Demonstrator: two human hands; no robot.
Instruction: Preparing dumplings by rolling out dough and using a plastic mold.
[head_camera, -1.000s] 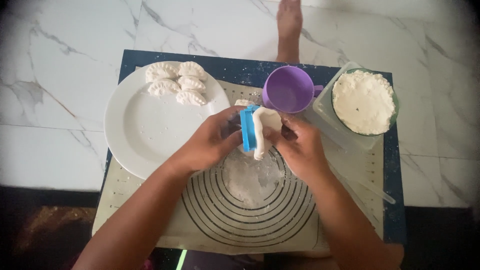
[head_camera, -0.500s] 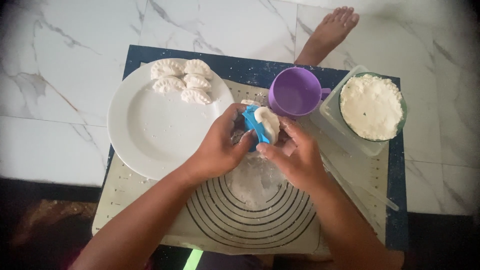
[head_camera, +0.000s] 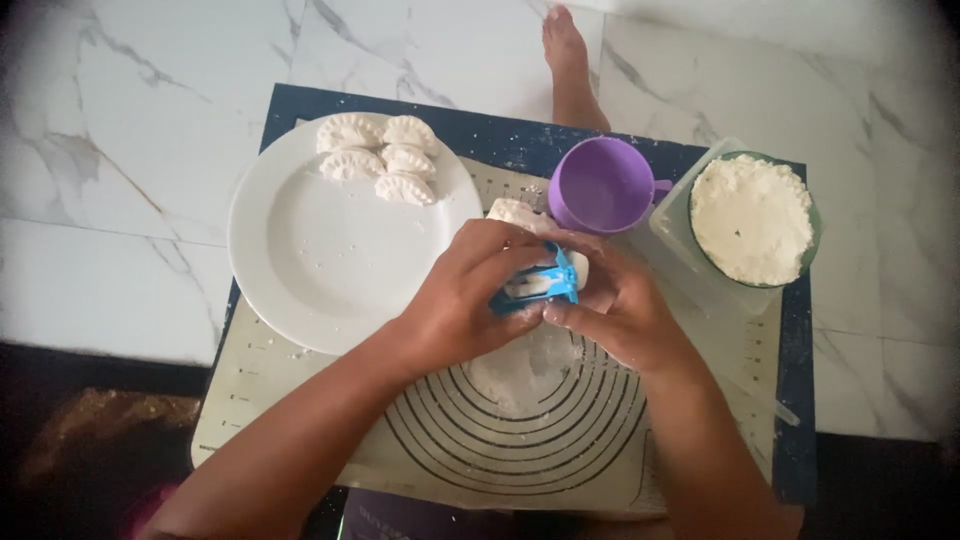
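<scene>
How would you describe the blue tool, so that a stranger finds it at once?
Start at the big white plate, then look right, above the ringed mat. There the left hand and right hand press a small blue mould shut. It is the only blue plastic thing, with white dough inside.

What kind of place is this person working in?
Probably a home, with food being made on the floor: a marble-tiled floor, a baking mat, a white plate of shaped dumplings, and a bare foot nearby.

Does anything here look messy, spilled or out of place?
Only a little. Loose flour is smeared on the rolling mat under the hands and sprinkled across the dark board. A bare foot rests on the floor just beyond it. The dumplings sit neatly on the white plate.
</scene>
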